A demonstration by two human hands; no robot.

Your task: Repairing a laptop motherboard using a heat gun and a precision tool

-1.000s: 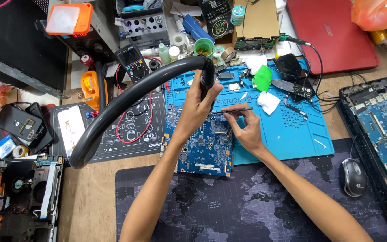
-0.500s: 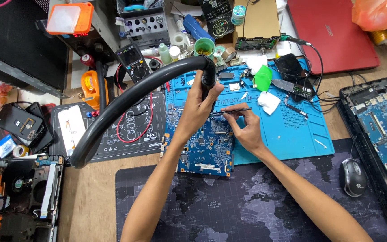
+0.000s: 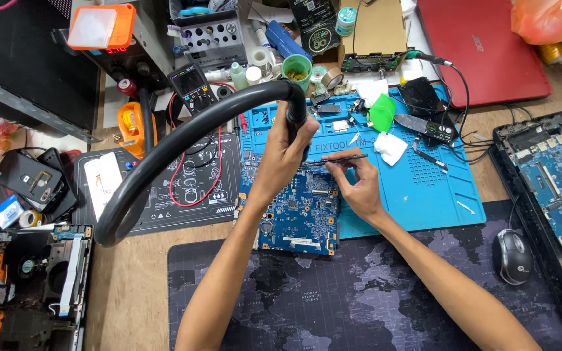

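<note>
Fingers of the left hand (image 3: 285,151) gripped the black hose (image 3: 183,140); right hand (image 3: 357,185) pinched tweezers (image 3: 339,158) over the blue board (image 3: 300,211), mid worktop, needing steady aim

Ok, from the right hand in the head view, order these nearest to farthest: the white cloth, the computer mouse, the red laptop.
Measured from the right hand:
1. White cloth, just up and right of it on the blue mat.
2. Computer mouse, lower right on the dark desk pad.
3. Red laptop, top right.

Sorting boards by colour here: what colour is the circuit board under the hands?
Blue. The circuit board shows best in the head view, lying partly on the light-blue mat.
</note>
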